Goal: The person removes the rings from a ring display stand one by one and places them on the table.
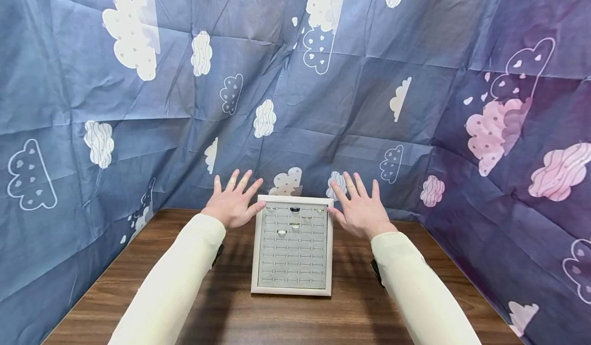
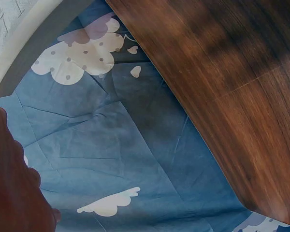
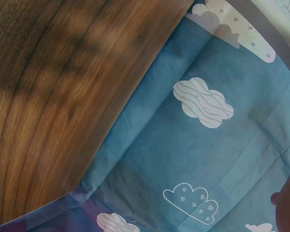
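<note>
Ring tray (image 1: 329, 263) between two open hands

1. A brown wood-grain surface (image 3: 53, 96) fills the left and upper-left part, with soft shadows across it.
2. Blue cloth printed with clouds (image 3: 183, 159) takes up the right and lower part, meeting the surface's edge.
3. A white striped cloud (image 3: 203, 103) and an outlined cloud with hearts (image 3: 191, 203) show on the cloth.
4. A fingertip (image 3: 289, 203) shows at the right edge.
</note>
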